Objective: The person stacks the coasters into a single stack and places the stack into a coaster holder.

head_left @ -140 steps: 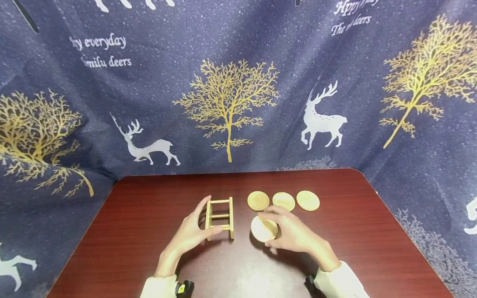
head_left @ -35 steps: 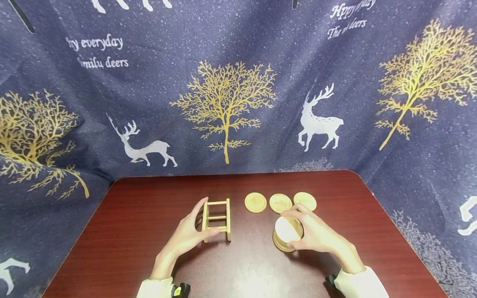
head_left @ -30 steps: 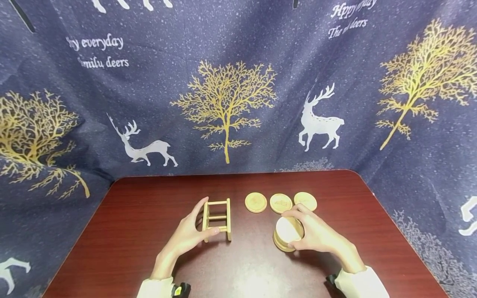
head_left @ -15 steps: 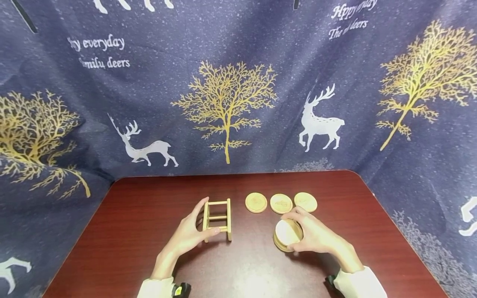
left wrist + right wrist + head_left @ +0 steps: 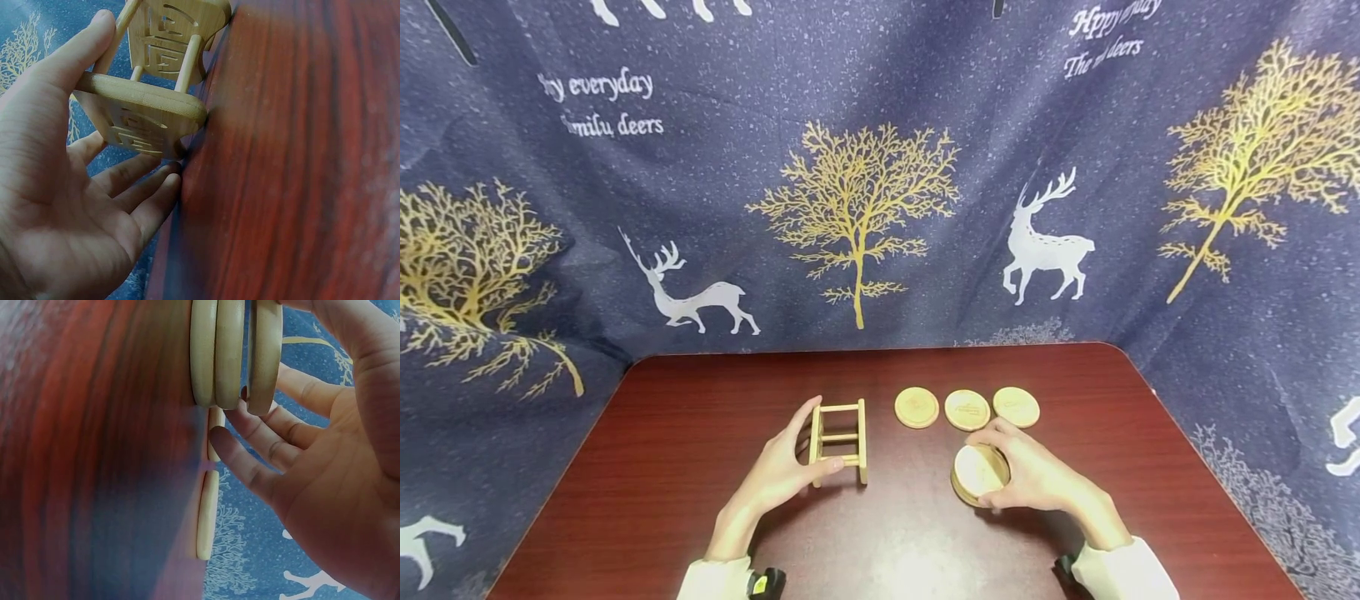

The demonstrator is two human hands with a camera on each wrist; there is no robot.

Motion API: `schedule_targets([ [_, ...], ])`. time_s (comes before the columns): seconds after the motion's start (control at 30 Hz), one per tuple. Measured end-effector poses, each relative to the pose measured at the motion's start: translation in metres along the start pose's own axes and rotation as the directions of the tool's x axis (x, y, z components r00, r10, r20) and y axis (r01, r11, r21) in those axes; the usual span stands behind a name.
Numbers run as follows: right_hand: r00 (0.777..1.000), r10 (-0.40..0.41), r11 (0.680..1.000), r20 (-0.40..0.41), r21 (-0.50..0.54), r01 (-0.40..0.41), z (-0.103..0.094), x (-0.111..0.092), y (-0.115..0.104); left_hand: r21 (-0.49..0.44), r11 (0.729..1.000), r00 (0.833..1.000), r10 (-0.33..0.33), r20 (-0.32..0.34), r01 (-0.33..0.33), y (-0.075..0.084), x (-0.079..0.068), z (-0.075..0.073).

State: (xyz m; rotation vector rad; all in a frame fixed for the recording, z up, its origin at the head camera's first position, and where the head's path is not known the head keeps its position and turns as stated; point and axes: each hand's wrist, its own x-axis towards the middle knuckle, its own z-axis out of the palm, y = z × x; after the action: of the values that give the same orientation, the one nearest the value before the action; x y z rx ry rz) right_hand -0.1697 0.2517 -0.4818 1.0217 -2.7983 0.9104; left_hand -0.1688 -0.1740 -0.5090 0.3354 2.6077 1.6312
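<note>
My left hand (image 5: 775,471) holds a small light-wood coaster rack (image 5: 862,442) upright on the table, thumb on its near side. The left wrist view shows the rack's end panel (image 5: 140,94) with cut-out patterns, close to the palm. My right hand (image 5: 1033,471) grips a round wooden coaster (image 5: 979,468) by its edges. Under it is a short stack; from the side, two coasters (image 5: 203,356) lie together on the table and the held coaster (image 5: 265,356) hovers just above them, a thin gap between. Its upper part is cut off by the frame.
Three more round wooden coasters lie in a row behind my right hand: a left one (image 5: 917,407), a middle one (image 5: 967,410) and a right one (image 5: 1017,407). The dark red table (image 5: 715,400) ends at a blue deer-print cloth (image 5: 925,317).
My right hand, earlier nearer the middle, has moved right with a coaster. Over the last second it has lowered that coaster closer to the stack. My left hand and the rack stay put.
</note>
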Motion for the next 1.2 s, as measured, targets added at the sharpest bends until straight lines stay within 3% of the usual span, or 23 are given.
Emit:
schedule_targets([
  [0.33,1.0,0.015,1.0,0.018,0.01,-0.015,0.0023,0.0,-0.0015,0.005,0.999,0.999,-0.044,0.007,0.044,0.0022,-0.0003,0.0002],
  [1.2,0.997,0.061,0.998,0.054,-0.003,-0.061,-0.002,0.0002,-0.0039,0.026,0.999,1.0,-0.027,0.004,0.027,-0.0024,0.0005,0.0003],
])
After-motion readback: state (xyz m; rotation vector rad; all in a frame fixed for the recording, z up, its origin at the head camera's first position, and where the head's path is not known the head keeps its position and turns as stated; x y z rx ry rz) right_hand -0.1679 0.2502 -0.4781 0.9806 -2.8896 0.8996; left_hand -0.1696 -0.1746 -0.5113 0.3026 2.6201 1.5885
